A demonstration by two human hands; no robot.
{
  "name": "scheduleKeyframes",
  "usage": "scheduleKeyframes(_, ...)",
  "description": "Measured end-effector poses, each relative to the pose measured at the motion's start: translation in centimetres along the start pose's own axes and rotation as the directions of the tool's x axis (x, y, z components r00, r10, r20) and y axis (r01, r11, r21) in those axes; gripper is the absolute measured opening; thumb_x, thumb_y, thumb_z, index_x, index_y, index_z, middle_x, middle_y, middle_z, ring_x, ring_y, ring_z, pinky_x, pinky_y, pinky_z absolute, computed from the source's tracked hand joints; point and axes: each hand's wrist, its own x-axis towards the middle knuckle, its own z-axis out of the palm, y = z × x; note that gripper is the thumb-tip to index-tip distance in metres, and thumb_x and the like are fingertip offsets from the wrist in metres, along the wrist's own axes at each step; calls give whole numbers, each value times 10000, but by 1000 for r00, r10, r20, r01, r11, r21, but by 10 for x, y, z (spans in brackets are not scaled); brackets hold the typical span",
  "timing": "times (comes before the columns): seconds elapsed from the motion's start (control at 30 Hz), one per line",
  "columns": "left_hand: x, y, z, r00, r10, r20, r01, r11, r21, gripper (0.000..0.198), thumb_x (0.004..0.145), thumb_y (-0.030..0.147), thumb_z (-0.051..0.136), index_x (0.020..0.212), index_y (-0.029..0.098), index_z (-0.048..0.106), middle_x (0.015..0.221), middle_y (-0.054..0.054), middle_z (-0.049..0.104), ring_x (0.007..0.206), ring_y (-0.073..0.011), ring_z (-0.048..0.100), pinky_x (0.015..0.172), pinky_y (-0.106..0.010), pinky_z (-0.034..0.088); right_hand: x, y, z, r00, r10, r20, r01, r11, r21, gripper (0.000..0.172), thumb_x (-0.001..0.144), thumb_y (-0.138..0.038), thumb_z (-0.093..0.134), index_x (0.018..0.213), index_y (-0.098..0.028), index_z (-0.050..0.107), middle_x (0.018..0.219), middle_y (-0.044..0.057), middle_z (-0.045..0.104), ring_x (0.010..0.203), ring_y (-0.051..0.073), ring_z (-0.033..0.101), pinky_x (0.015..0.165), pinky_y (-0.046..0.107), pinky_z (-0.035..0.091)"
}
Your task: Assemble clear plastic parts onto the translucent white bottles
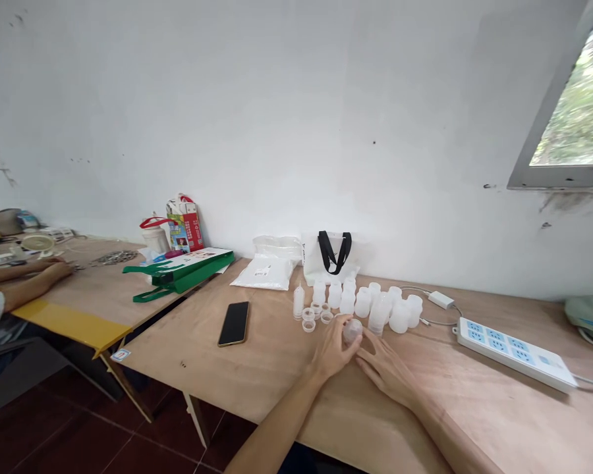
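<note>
- the left hand (332,350) is closed around a small frosted plastic cup (352,330), its fingertips (344,336) on the cup's near side
- the right hand (386,370) lies just beside the grip, fingers spread and reaching to the cup; whether it also grasps is unclear
- the cup sits between both hands, a little nearer the left; its long axis cannot be told
- just beyond the grip stand frosted plastic bottles (334,295), upright and clustered; their contents cannot be seen
- left of them, a nozzle-tipped bottle (299,303) and small plastic rings (309,320)
- further beyond, a white paper bag (321,258) with black handles; its contents are hidden
- right of the grip lies a white power strip (516,353); left, a smartphone (234,323)
- far left, a co-worker's hand (56,268) rests on another table
</note>
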Motion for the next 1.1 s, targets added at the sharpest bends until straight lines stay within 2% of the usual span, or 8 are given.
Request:
scheduleKeyframes(0.17,4,4,2,989,-120,82,122,992,-19,472,1003,472,562,1428,274,508,1412,-60,642,1219,-241,643,1063,-369,525,3,5,0,998,62,4,-62,992,108,398,986,-200,473,1275,-322,718,1611,73,453,1448,298,485,1136,538,487)
scheduleKeyframes(0.33,6,15,-2,962,-166,217,162,986,39,472,999,481,577,1432,299,526,1397,-30,668,1193,-237,663,1036,-352,522,5,15,1,945,201,-257,-141,962,236,293,966,-200,440,911,-254,723,1398,116,586,1311,293,580,1080,528,516)
scheduleKeyframes(0.47,7,21,-4,925,-101,366,81,994,69,431,972,426,637,1378,292,583,1297,-25,717,1091,-231,695,980,-329,525,8,14,0,886,299,-354,-196,934,299,259,1032,-321,435,1000,-256,684,1216,120,650,1200,266,636,1053,466,528)
scheduleKeyframes(0.6,9,19,-3,910,-100,403,80,995,66,411,927,410,702,1304,270,617,1178,-32,747,1040,-238,703,921,-322,528,11,8,-3,931,265,-250,-189,938,290,241,1043,-414,494,1121,-267,668,1174,93,686,1155,253,653,1023,424,538)
scheduleKeyframes(0.7,8,15,-2,898,-153,413,161,987,17,562,842,438,794,1322,253,569,1145,-38,753,1017,-251,709,890,-335,536,13,7,-2,959,212,-187,-156,949,273,224,1056,-396,487,1083,-272,672,1076,62,726,1021,232,691,903,376,575)
scheduleKeyframes(0.8,7,13,-1,889,-165,427,202,979,-42,775,759,399,868,1413,255,478,1251,-68,729,1097,-271,696,946,-360,529,14,7,-1,939,197,-284,-128,961,244,208,1059,-372,494,1058,-269,675,1008,51,744,939,225,708,833,358,583)
scheduleKeyframes(0.97,8,11,2,889,-164,428,220,972,-84,737,789,273,833,1430,285,469,1333,-67,693,1222,-261,653,1044,-364,494,13,-1,-8,789,232,-569,-142,970,198,191,1054,-347,503,1077,-244,662,997,84,734,942,247,705,849,403,588)
scheduleKeyframes(1.1,10,6,-3,914,-55,403,85,995,-56,715,752,262,848,1390,260,526,1444,-101,608,1281,-292,610,1087,-414,483,5,-8,-12,858,91,-505,-33,992,121,175,1044,-260,489,1063,-243,662,963,75,729,905,235,707,800,372,577)
